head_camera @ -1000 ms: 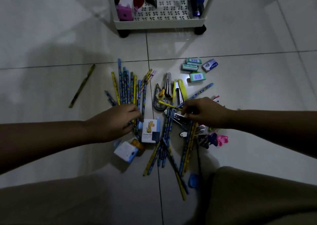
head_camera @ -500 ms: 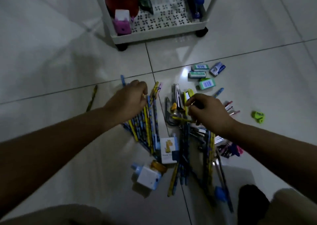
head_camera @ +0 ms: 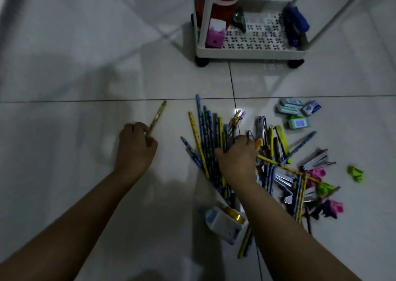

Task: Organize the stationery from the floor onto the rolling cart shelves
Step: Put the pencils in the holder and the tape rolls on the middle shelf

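1. The landmark was the fan of blue and yellow wooden pencils (head_camera: 209, 143) lying on the pale tiled floor (head_camera: 64, 87), below the white plastic rolling cart (head_camera: 250, 53).
2. The left hand (head_camera: 136, 150) lay well to the left of that fan, curled closed around the lower end of a lone yellow patterned pencil (head_camera: 156, 117). That pencil's long axis ran up and to the right from the fingers, its far tip pointing roughly toward the cart.
3. The right hand (head_camera: 237, 158) rested on the fan's right edge, fingers bent down over several pencils. Whether it actually had any of them pinched could not be told.
4. The fan's pencils ran mostly up-and-down, nearly parallel to each other and converging toward the right wrist.
5. Judged from this, the lone pencil needed to travel rightward to join the fan, and the left hand was the nearer one to carry it.
6. To the fan's right lay metal clips (head_camera: 317, 160) and small green boxes (head_camera: 299, 122), still on the floor.
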